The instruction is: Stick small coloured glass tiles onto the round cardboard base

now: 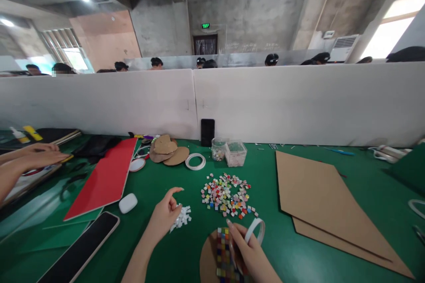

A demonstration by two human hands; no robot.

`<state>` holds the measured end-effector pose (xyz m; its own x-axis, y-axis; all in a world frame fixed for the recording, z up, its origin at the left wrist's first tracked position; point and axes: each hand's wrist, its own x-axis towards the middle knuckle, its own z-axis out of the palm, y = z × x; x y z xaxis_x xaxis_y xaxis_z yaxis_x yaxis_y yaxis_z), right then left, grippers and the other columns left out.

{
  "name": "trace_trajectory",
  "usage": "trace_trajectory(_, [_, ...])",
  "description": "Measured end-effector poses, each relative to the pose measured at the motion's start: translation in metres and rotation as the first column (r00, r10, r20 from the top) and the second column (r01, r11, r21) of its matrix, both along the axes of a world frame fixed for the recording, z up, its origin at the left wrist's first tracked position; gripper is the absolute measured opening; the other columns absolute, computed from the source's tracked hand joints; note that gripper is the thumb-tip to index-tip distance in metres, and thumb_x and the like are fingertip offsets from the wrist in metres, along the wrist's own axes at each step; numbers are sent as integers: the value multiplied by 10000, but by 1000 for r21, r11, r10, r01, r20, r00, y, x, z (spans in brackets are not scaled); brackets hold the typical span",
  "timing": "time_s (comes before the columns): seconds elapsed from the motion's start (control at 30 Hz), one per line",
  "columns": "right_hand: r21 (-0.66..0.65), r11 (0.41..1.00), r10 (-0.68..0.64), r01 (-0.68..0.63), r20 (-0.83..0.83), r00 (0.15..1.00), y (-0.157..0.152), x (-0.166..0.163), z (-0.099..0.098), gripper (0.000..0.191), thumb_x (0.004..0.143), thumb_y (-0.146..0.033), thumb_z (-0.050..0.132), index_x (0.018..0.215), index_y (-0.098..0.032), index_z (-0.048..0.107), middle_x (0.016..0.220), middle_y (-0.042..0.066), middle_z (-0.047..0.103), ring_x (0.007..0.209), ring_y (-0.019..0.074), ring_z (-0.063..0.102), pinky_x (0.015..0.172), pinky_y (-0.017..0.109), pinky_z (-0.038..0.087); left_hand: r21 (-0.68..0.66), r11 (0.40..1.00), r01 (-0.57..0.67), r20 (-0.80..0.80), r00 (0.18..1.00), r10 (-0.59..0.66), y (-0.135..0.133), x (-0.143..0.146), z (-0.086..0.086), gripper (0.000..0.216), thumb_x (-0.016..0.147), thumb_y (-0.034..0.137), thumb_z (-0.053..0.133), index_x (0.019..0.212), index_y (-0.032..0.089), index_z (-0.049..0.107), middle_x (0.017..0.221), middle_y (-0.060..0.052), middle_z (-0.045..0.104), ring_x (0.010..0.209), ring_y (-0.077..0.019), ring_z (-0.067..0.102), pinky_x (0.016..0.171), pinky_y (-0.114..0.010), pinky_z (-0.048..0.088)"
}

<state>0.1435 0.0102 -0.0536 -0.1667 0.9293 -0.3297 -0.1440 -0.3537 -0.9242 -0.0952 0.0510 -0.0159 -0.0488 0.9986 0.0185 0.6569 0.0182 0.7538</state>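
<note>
My left hand hovers at a small pile of white mosaic tiles, index finger stretched out and apart from the thumb, the other fingers curled. Nothing clearly shows between its fingertips. At the lower middle, my right hand closes on a piece covered in rows of multicoloured mosaic tiles, partly hidden by the fingers. A white loop-shaped band sticks out beside this hand; how it is attached cannot be made out. Under the tiled piece lies a round cardboard disc. Loose coloured tiles are spread beyond both hands.
Clear tile tubs and a white coil stand farther back. Cardboard sheets lie right; a red board, white case and phone lie left. Another person's hands work at far left. A white partition bounds the table.
</note>
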Motion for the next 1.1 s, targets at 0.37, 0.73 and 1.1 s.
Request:
trace_trajectory(0.37, [-22, 999, 30, -30, 4, 1000, 1, 3, 3, 491, 640, -674, 545, 661, -186, 496, 486, -76, 331, 434, 71, 313, 414, 195, 255, -61, 996, 62, 89, 994, -57, 0, -4, -2, 315, 776, 376, 423, 1027, 195, 480, 584, 62, 418, 477, -109, 428, 500, -216, 334])
trace_trajectory(0.73, [19, 999, 31, -30, -29, 999, 1, 2, -6, 441, 706, -615, 541, 646, -190, 441, 498, -79, 320, 427, 58, 290, 394, 189, 229, -12, 999, 48, 7, 999, -47, -3, -3, 3, 283, 723, 327, 497, 973, 197, 518, 623, 50, 417, 535, -116, 440, 542, -215, 342])
trace_trajectory(1.1, [4, 1000, 4, -4, 17, 1000, 1, 2, -10, 451, 672, -639, 551, 661, -190, 504, 491, -71, 359, 420, 67, 336, 401, 189, 269, -59, 998, -5, -52, 999, 2, -3, 2, 3, 254, 669, 177, 452, 915, 201, 512, 536, 80, 282, 472, -105, 356, 483, -201, 267])
